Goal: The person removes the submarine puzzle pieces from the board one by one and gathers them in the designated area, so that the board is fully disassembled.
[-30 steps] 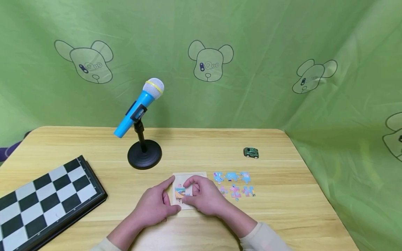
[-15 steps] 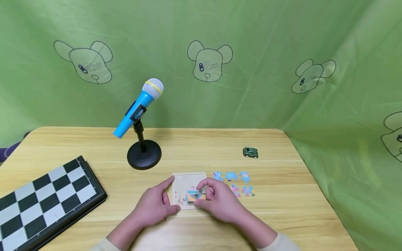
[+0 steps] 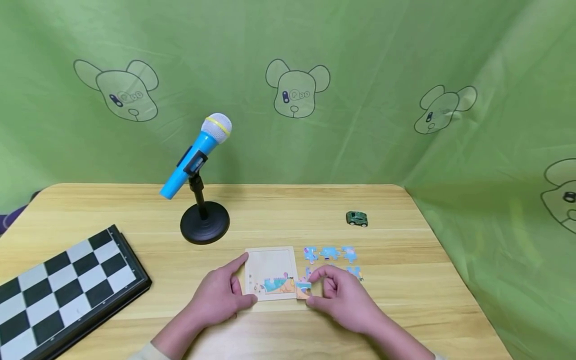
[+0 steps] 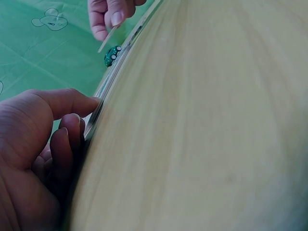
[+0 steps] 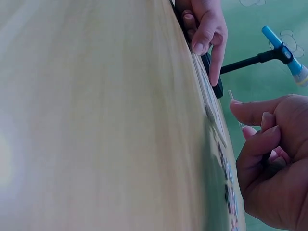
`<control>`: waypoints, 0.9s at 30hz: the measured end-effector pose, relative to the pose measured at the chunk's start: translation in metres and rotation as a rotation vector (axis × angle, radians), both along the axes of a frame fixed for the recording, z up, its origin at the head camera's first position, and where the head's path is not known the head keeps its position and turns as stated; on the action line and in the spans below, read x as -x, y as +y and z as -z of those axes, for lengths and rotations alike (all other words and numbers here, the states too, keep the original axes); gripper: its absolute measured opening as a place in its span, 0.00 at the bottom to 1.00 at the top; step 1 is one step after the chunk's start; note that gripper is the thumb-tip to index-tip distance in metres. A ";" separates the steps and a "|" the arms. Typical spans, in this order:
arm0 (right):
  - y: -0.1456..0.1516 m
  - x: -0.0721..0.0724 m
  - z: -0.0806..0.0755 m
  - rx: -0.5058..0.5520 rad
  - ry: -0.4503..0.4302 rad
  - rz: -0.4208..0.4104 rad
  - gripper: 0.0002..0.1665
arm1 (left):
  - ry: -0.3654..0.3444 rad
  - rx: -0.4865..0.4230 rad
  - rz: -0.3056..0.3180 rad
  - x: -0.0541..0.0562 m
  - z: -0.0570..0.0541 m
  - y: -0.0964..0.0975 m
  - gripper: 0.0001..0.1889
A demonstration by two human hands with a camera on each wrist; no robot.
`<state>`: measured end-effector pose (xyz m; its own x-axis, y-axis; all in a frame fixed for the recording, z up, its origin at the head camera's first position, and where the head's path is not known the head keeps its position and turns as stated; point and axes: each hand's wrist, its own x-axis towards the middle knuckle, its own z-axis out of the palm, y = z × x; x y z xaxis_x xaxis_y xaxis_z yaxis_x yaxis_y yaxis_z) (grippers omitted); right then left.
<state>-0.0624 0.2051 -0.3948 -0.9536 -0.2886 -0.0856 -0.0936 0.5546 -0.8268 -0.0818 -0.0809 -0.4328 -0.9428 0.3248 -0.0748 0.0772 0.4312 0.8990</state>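
My left hand (image 3: 220,296) holds the pale square puzzle tray (image 3: 270,249) at its left side. Its index finger lies by the upper left corner, the thumb by the lower left corner, and the other fingers are curled under the palm. Along the tray's bottom lies a blue and orange part of the picture (image 3: 275,285). Just off the tray's right edge, my right hand (image 3: 345,301) pinches a blue and orange jigsaw piece (image 3: 303,289) between thumb and index finger. From the right wrist view, this piece (image 5: 231,95) appears edge-on, raised above the table.
Several loose jigsaw pieces (image 3: 330,253) lie right of the tray, some partly behind my right hand. Farther back are a green toy car (image 3: 357,218) and a blue microphone (image 3: 191,157) on a black stand. A checkered board (image 3: 67,285) occupies the table's left. A green curtain (image 3: 360,75) hangs behind.
My right hand has moved right from over the tray, carrying the pinched piece past the tray's right edge. More of the tray and its picture now shows. The left hand has stayed put.
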 end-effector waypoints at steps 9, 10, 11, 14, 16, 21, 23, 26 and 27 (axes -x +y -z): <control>0.014 -0.003 0.008 0.006 -0.025 -0.017 0.19 | 0.002 0.020 0.004 0.001 0.003 -0.001 0.49; 0.015 -0.003 0.009 0.003 -0.029 -0.019 0.19 | 0.001 0.025 0.005 0.001 0.003 -0.001 0.49; 0.017 -0.004 0.010 0.003 -0.031 -0.026 0.19 | -0.002 0.028 0.006 0.002 0.003 -0.001 0.49; 0.020 -0.005 0.011 -0.011 -0.037 -0.041 0.20 | -0.008 0.031 0.008 0.002 0.003 -0.002 0.49; 0.023 -0.006 0.013 -0.024 -0.037 -0.050 0.20 | -0.009 0.030 0.009 0.002 0.003 -0.002 0.49; 0.027 -0.008 0.016 -0.055 -0.049 -0.064 0.19 | -0.006 0.031 0.011 0.002 0.003 -0.002 0.49; 0.028 -0.009 0.016 -0.062 -0.056 -0.072 0.19 | -0.004 0.033 0.011 0.002 0.003 -0.002 0.49; 0.029 -0.009 0.016 -0.054 -0.054 -0.087 0.20 | 0.001 0.034 0.012 0.002 0.003 -0.001 0.49; 0.029 -0.008 0.015 -0.048 -0.048 -0.091 0.21 | 0.003 0.036 0.012 0.002 0.003 -0.001 0.49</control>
